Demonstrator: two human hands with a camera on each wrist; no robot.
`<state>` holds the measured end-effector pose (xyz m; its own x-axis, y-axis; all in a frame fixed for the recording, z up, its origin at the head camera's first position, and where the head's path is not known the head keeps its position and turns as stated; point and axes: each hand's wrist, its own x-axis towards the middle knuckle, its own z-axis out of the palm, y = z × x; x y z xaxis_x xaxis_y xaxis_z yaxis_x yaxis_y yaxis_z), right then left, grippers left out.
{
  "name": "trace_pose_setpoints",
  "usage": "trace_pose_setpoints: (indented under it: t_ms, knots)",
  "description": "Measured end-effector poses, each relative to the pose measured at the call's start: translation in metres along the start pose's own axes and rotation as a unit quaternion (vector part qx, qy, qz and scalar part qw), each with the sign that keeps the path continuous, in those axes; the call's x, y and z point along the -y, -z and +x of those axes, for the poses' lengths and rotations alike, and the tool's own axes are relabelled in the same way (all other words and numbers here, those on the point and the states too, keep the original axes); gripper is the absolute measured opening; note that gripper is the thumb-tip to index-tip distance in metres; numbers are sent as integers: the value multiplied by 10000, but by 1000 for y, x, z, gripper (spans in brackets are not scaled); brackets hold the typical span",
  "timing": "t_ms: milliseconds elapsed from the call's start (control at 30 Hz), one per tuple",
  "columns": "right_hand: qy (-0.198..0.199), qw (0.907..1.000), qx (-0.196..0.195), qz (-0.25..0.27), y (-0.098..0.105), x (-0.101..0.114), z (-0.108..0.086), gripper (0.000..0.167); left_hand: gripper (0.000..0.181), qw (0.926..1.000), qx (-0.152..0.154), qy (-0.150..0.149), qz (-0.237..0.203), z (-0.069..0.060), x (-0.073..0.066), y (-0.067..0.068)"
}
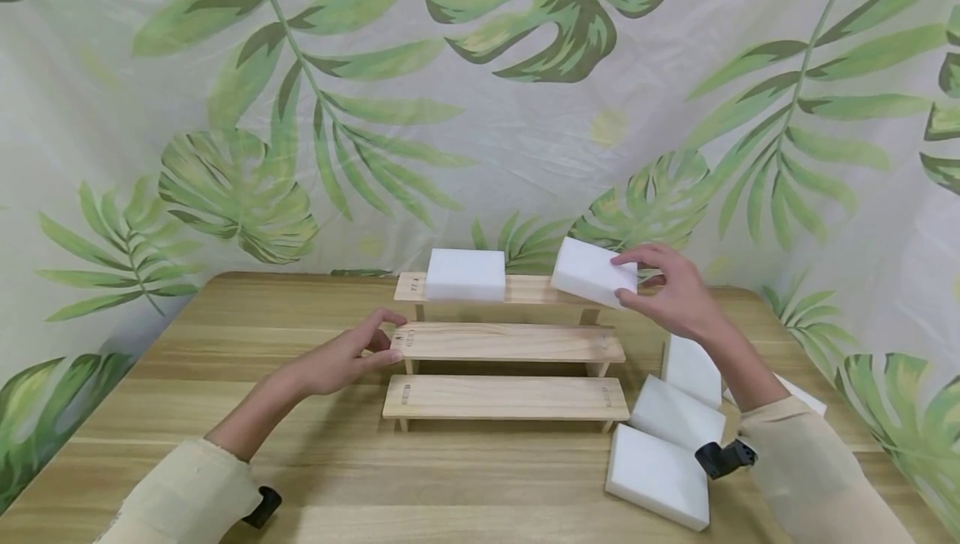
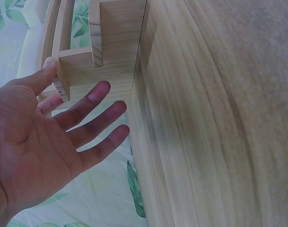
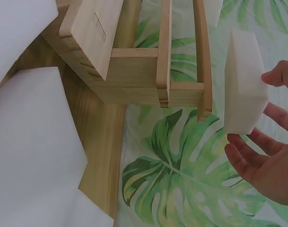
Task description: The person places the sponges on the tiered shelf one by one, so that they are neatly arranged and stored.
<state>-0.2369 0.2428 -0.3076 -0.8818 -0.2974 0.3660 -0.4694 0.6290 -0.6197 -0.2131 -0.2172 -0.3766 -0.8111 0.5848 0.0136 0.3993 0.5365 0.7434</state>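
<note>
A three-step wooden display stand [image 1: 510, 342] rests on the table. At its left end, my left hand [image 1: 348, 359] pinches the middle plank between thumb and index finger; the left wrist view shows the other fingers [image 2: 99, 116] stretched out beneath. My right hand [image 1: 670, 290] grips a white foam block [image 1: 588, 269] by its right side, thumb on one face and fingers on another. That block is tilted over the right end of the top plank; in the right wrist view the block [image 3: 243, 85] appears apart from the wood. Another white block [image 1: 466, 273] lies on the top plank, left of centre.
Several more white blocks [image 1: 658, 473] lie overlapping on the table [image 1: 315, 452], right of the stand and under my right forearm. A leaf-patterned cloth [image 1: 510, 152] hangs just behind the table's back edge.
</note>
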Motion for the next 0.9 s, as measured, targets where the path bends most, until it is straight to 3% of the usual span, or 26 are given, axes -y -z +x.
trace_pose_setpoints:
  t_ms: [467, 900]
  knots:
    - [159, 9997, 149, 71, -5, 6, 4, 36, 49, 9999, 55, 133, 28, 0, 2, 0]
    - [165, 9997, 161, 19, -10, 6, 7, 36, 48, 9999, 73, 71, 49, 1, 4, 0]
